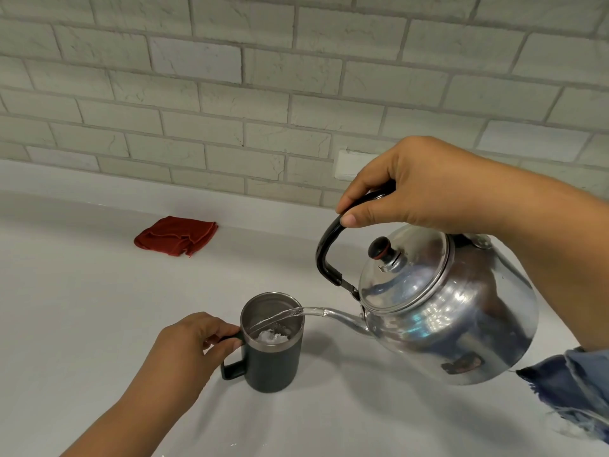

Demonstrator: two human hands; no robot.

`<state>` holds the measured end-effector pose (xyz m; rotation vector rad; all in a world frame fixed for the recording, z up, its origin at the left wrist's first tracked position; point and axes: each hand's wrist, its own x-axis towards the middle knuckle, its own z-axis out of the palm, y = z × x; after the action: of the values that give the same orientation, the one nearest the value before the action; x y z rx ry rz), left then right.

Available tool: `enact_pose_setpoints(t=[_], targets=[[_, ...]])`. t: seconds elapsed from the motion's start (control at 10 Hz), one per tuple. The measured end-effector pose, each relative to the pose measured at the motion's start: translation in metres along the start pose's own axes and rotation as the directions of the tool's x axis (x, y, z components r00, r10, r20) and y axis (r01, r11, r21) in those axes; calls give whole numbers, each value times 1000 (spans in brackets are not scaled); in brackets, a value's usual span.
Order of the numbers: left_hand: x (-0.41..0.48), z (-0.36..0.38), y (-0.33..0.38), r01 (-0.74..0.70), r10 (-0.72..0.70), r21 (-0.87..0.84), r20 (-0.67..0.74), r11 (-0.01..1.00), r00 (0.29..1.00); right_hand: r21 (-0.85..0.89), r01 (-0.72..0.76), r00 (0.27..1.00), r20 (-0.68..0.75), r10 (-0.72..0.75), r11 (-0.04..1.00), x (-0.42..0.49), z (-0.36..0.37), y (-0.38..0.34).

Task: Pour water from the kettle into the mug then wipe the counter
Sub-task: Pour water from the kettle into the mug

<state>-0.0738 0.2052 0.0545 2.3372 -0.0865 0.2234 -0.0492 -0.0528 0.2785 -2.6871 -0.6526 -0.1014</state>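
Observation:
A shiny metal kettle (pixel 451 311) with a black handle hangs tilted to the left above the white counter (pixel 82 308). My right hand (pixel 418 186) grips its handle from above. Water streams from the spout into a dark mug (pixel 272 357) with a steel inside, standing upright on the counter. My left hand (pixel 188 347) holds the mug's handle on its left side. A folded red cloth (pixel 176 235) lies near the back of the counter, to the left and apart from both hands.
A pale brick-patterned wall (pixel 263 94) rises behind the counter, with a white socket plate (pixel 349 166) low on it behind my right hand. A blue denim sleeve or garment edge (pixel 573 387) shows at the lower right.

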Motion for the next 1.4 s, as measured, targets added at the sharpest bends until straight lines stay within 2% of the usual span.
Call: enact_pose_setpoints(t=[1.4], targets=[[0,-1,2,1,-1,23,15,1000,1000,-96,15,999,41,-12,995,5,-9,-14]])
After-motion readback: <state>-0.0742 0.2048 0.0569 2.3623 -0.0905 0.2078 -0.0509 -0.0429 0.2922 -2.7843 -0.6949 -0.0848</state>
